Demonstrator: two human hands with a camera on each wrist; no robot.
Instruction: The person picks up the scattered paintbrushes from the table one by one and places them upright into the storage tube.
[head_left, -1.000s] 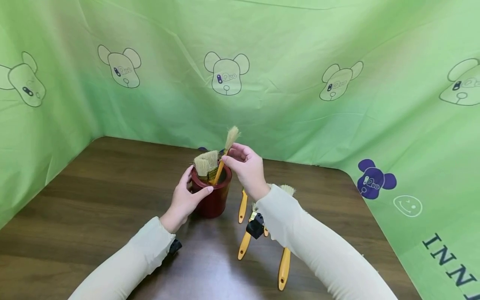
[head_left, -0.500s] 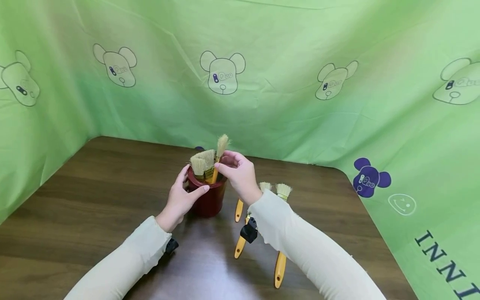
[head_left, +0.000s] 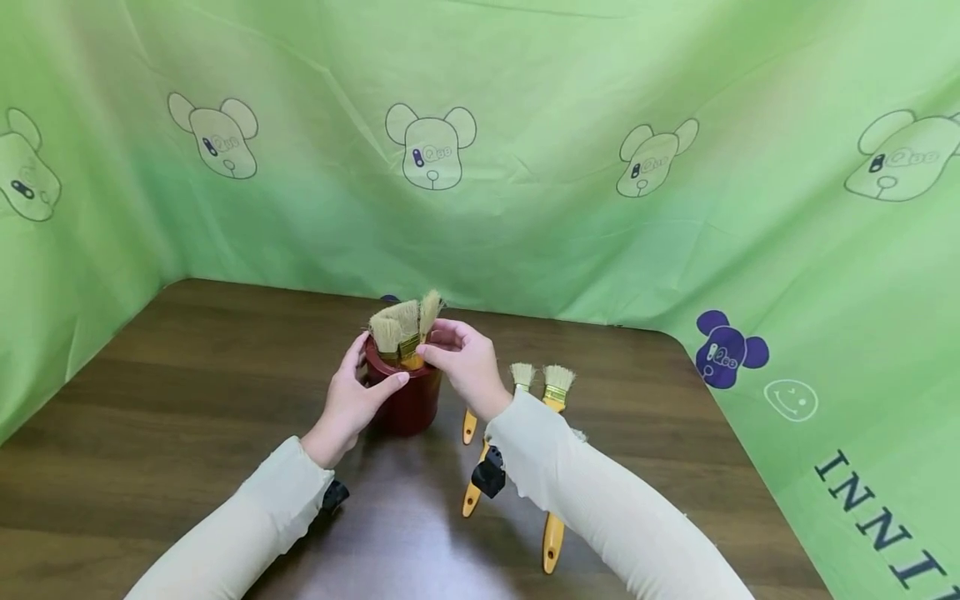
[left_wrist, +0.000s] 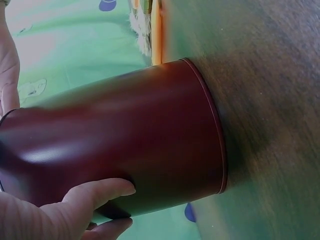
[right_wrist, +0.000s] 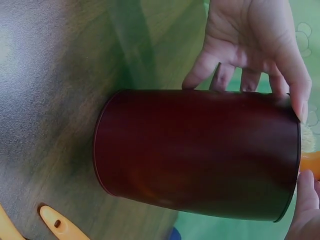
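Observation:
A dark red cylindrical cup (head_left: 408,410) stands upright on the table, with paintbrushes (head_left: 386,332) in it, bristles up. My left hand (head_left: 351,404) grips the cup from its left side, thumb near the front of the rim and fingers round the far side. Between the thumb and fingers of my right hand (head_left: 471,365), at the cup's right rim, is a paintbrush (head_left: 429,312). Its bristles point up and its handle goes down inside the cup, where the lower part is hidden. In the right wrist view, some of its orange handle (right_wrist: 310,162) shows at the rim.
Several orange-handled paintbrushes (head_left: 552,542) lie on the brown wooden table (head_left: 225,433) right of the cup, partly under my right forearm. A green printed cloth (head_left: 525,233) hangs behind the table and along its sides.
My right hand has moved down and left, lowering the paintbrush deeper into the cup. My left hand still holds the cup. The whole head view has shifted slightly.

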